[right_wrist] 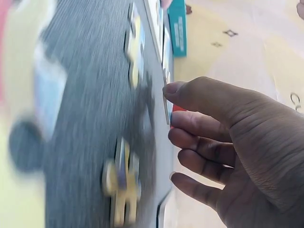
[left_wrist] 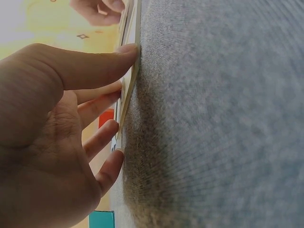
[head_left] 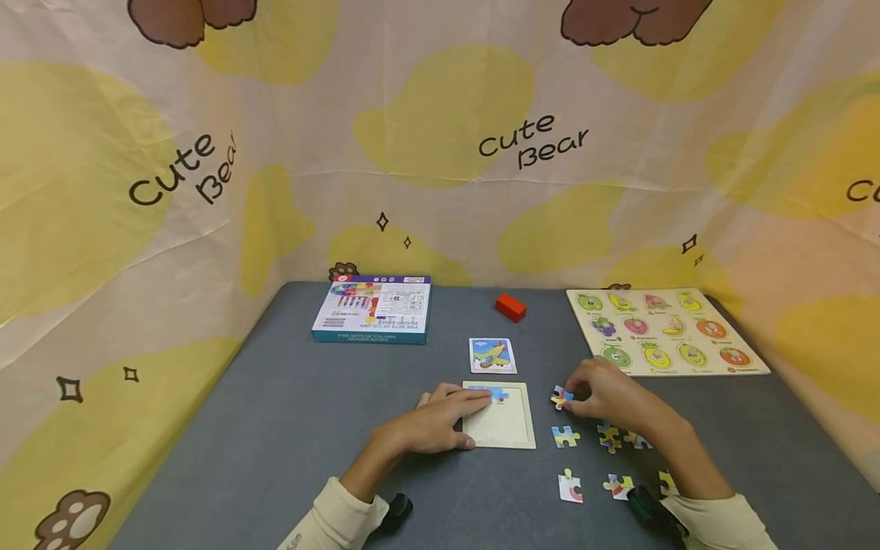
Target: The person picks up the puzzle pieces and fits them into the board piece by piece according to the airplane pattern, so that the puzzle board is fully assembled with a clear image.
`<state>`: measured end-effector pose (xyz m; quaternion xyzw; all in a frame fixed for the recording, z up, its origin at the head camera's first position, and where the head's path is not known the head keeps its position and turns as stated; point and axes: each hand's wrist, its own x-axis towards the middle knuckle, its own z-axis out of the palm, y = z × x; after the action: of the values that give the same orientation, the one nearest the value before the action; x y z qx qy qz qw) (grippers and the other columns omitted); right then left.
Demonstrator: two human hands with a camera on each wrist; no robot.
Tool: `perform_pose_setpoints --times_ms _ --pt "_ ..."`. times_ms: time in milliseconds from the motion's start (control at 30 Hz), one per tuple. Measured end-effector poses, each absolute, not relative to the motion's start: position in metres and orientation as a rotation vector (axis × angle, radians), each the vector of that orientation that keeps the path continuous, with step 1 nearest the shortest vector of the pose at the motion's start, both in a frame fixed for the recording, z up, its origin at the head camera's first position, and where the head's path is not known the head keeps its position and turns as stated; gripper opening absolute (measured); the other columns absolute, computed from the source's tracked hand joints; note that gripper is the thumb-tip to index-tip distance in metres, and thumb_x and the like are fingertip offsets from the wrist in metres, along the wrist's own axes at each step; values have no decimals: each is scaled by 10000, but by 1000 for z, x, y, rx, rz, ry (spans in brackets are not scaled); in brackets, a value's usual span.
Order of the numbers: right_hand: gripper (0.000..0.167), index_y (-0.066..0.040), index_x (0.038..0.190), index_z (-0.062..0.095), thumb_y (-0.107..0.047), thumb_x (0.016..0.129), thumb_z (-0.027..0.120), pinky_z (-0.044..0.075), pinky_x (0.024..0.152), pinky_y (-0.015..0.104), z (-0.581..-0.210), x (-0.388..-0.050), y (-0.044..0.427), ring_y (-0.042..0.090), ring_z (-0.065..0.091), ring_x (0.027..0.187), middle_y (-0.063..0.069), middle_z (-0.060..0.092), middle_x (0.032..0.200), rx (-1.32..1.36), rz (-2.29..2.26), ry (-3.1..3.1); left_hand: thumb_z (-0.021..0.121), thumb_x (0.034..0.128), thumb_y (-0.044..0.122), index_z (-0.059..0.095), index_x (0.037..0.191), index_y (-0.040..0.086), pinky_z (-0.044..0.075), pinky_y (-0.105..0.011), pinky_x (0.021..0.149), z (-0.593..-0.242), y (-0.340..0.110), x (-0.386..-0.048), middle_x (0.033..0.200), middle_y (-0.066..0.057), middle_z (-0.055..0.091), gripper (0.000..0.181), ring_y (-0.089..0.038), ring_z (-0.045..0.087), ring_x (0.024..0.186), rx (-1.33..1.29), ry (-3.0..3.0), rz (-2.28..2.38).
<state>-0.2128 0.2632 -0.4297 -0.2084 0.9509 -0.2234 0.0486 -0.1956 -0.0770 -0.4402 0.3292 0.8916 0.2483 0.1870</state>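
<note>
A square wooden puzzle tray lies on the table with a blue piece at its top left. The left hand rests on the tray's left side, fingertips over that piece, thumb at the lower edge; the left wrist view shows the thumb and extended fingers along the tray edge. To the right of the tray, the right hand pinches a puzzle piece between thumb and fingers. In the right wrist view this piece is seen edge-on at the thumb tip.
Several loose pieces lie on the near right, including a yellow-blue one and a white one. Beyond the tray are an airplane picture card, a red block, a box at left and a fruit board at right.
</note>
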Motion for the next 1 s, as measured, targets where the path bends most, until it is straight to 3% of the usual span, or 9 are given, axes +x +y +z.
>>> perform_pose_setpoints --times_ms 467,1000 --pt "151 -171 944 799 -302 890 853 492 840 397 -430 -223 216 150 519 951 -89 632 913 -788 -550 2924 741 991 244 454 1626 241 291 -497 1088 -443 -75 -196 1700 138 359 697 -203 289 1512 920 2529 683" --pt "175 -126 967 815 -275 885 859 501 853 387 -431 -228 197 137 525 946 -82 643 922 -918 -541 2895 728 998 245 455 1626 220 302 -515 1078 -442 -76 -195 1705 123 356 685 -237 297 1508 934 2521 689"
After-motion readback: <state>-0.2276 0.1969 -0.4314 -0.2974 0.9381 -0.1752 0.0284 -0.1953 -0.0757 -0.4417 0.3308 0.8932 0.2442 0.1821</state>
